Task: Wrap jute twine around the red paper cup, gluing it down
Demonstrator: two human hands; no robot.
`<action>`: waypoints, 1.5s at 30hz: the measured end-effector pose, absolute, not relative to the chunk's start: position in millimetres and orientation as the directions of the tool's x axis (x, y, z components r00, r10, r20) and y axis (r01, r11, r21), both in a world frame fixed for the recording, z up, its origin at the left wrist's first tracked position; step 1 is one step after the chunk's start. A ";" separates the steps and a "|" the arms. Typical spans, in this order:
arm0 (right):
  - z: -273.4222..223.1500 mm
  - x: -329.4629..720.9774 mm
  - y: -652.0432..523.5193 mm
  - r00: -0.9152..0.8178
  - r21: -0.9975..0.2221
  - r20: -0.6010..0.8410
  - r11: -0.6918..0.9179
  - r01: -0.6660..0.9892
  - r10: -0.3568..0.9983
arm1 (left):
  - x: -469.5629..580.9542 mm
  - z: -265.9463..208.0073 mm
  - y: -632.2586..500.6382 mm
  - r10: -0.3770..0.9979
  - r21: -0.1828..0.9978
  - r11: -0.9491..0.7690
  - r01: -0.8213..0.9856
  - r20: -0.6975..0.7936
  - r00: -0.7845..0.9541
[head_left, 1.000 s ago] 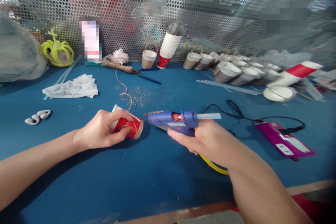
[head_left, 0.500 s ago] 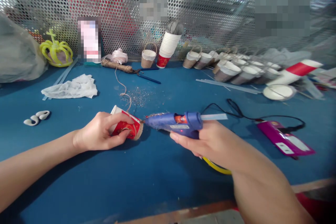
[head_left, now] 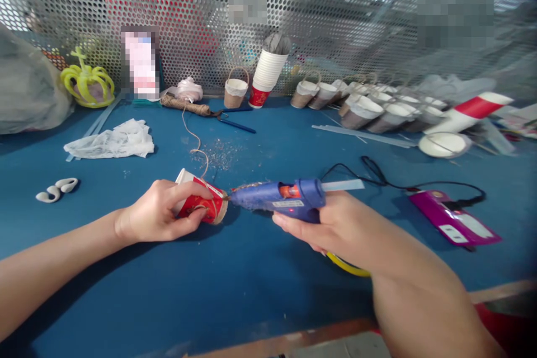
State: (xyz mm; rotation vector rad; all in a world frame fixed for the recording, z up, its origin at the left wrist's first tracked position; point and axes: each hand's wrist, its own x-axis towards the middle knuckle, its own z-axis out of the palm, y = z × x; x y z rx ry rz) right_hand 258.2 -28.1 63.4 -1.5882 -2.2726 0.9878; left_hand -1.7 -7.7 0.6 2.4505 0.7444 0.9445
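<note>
My left hand [head_left: 168, 210] is closed around a red and white paper cup [head_left: 216, 207] lying tilted on its side, its base toward the right. Twine [head_left: 205, 165] runs from the cup back to a twine roll [head_left: 184, 105]. In my right hand [head_left: 331, 224] is a blue glue gun [head_left: 268, 197], pointing left. Its nozzle meets the cup near the base. A clear glue stick [head_left: 344, 185] sticks out of the gun's rear, and a small red light glows on its side.
Scissors [head_left: 235, 121] lie behind the cup. A cup stack [head_left: 268, 75] and several small twine-handled buckets [head_left: 363, 112] line the mesh wall. White crumpled material [head_left: 111, 141] and earbuds [head_left: 57, 189] are at left. A purple power device [head_left: 453, 218] with a black cable lies at right.
The glue gun's nozzle has shifted slightly left against the cup. Both hands keep their grip, and the whole view has moved a little.
</note>
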 end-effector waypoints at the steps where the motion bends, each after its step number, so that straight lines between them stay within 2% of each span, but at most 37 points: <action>1: 63.1 258.0 -28.0 -0.403 -0.616 -0.203 0.204 0.761 0.892 | -1.6 0.5 -7.7 0.608 0.542 -0.773 0.328 0.490 0.625; 8: 60.0 255.5 -25.8 -0.420 -0.482 -0.011 0.363 0.797 0.907 | -2.8 -4.1 -7.2 0.629 0.568 -0.754 0.330 0.481 0.611; 12: 57.9 256.5 -25.7 -0.429 -0.466 0.033 0.394 0.792 0.903 | -2.5 -4.8 -7.0 0.621 0.564 -0.763 0.315 0.505 0.599; 19: 56.6 253.8 -24.3 -0.425 -0.520 0.008 0.367 0.771 0.905 | -0.1 -2.9 -6.6 0.607 0.556 -0.776 0.299 0.526 0.596; 29: 59.8 253.7 -24.8 -0.418 -0.622 -0.126 0.257 0.740 0.900 | -0.8 -4.8 -5.9 0.606 0.560 -0.775 0.294 0.524 0.598; 37: 61.4 257.5 -29.3 -0.400 -0.528 -0.060 0.311 0.790 0.915 | -0.4 -3.8 -6.8 0.609 0.549 -0.776 0.312 0.520 0.599; 45: 61.7 257.6 -32.0 -0.435 -0.495 -0.026 0.366 0.788 0.900 | -0.9 -2.7 -6.1 0.587 0.553 -0.786 0.276 0.528 0.614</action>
